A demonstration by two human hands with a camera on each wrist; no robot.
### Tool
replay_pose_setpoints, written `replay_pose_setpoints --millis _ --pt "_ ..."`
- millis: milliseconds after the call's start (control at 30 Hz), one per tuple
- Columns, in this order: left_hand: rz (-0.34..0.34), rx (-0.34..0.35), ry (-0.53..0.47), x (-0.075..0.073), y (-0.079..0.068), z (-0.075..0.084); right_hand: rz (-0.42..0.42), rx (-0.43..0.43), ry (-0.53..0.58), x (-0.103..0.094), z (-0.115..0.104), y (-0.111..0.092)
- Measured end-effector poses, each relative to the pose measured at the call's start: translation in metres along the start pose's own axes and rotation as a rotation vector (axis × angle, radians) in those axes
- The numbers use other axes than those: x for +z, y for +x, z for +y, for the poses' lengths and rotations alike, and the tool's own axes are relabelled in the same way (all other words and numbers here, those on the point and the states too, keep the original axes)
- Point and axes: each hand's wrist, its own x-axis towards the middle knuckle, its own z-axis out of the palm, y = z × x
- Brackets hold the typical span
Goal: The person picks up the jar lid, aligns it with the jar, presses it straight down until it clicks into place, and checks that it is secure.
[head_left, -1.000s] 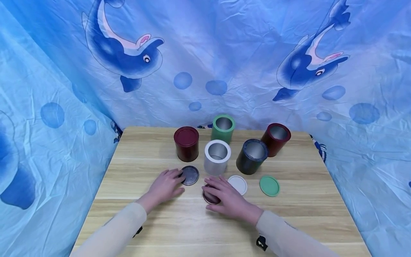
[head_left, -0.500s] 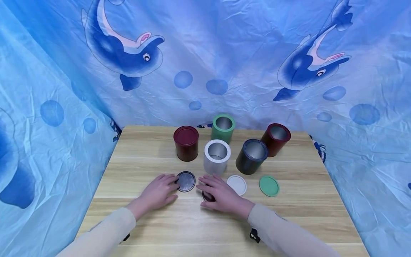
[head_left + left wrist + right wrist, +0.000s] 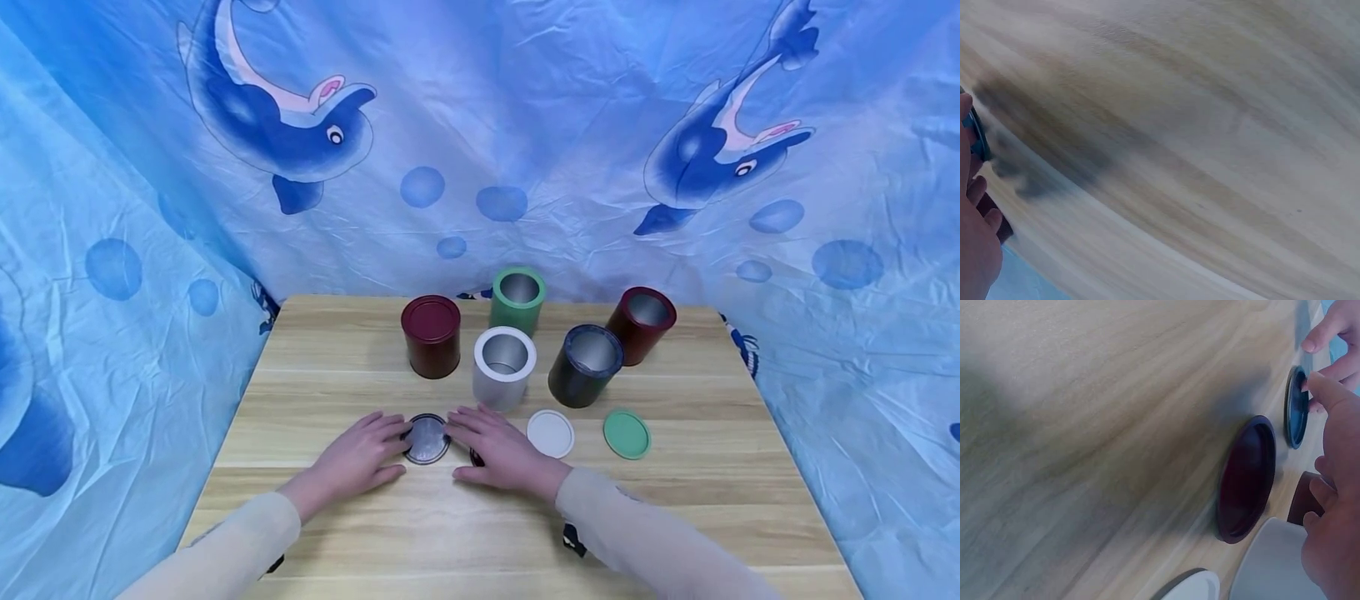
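Observation:
A round dark lid (image 3: 427, 443) lies flat on the table between the two hands. My left hand (image 3: 358, 457) touches its left edge with extended fingers. My right hand (image 3: 501, 450) has its fingers straight, with the fingertips at the lid's right edge; whether they touch it I cannot tell. Beneath the right hand, mostly covered in the head view, a dark red lid (image 3: 1247, 481) rests on the table, apart from the hand in the right wrist view. A white lid (image 3: 551, 433) and a green lid (image 3: 627, 434) lie further right.
Behind the lids stand open cans: white (image 3: 504, 371), green (image 3: 517, 302), black (image 3: 586, 367) and dark red (image 3: 640, 327). A dark red can with its lid on (image 3: 431, 337) stands at left. The wooden table (image 3: 450, 550) has blue dolphin-print cloth (image 3: 465, 108) behind it.
The dark lid has slid nearer and slightly left, with the left hand moving alongside. My right hand has shifted left from the dark red lid toward the dark one.

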Motion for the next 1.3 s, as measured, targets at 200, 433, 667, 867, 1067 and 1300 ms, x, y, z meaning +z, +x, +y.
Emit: replay_pose_setpoints --millis 200,433,667,867,1067,1300 --pt "0.086 0.045 -0.003 0.0 -0.007 -0.001 -0.062 0.031 -0.034 0.003 -0.003 0.005" --pt "0.065 -0.104 -0.044 -0.002 -0.01 -0.003 -0.054 0.014 -0.084 0.007 -0.007 0.011" --pt "0.019 -0.221 -0.058 0.0 -0.006 -0.004 -0.09 0.046 -0.114 0.013 -0.008 0.012" --pt "-0.004 -0.278 -0.11 0.004 0.0 -0.001 -0.087 0.026 -0.141 0.016 -0.006 0.011" --pt "0.009 -0.285 -0.139 0.005 0.002 0.001 -0.1 0.02 -0.129 0.018 -0.006 0.01" --pt "0.022 -0.285 -0.137 0.009 0.0 0.0 -0.093 0.017 -0.103 0.02 -0.005 0.009"
